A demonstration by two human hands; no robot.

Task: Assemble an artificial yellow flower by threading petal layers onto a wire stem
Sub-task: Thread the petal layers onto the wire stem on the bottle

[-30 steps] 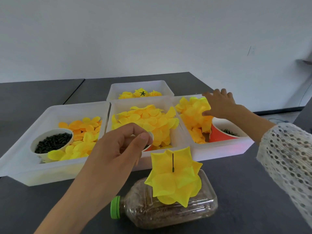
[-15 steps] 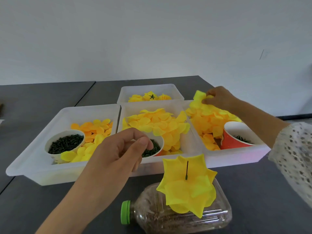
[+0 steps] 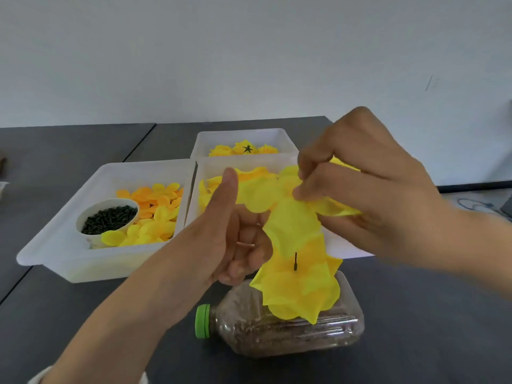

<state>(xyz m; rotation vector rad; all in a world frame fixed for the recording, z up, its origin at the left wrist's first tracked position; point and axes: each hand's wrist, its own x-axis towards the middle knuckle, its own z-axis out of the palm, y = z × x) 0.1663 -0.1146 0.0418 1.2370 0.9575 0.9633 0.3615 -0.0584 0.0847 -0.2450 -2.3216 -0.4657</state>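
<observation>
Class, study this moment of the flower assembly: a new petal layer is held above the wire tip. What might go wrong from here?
1. The petal layer, pinched by the right hand and steadied by the left hand, droops over the wire stem, so its centre may miss the tip.
2. The flower stands in a bottle lying on its side; pushing down might roll it.

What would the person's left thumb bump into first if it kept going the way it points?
Probably the yellow petal layer that the right hand pinches: the left hand has its thumb pointing up beside the layer's edge, though depth is unclear.
</observation>
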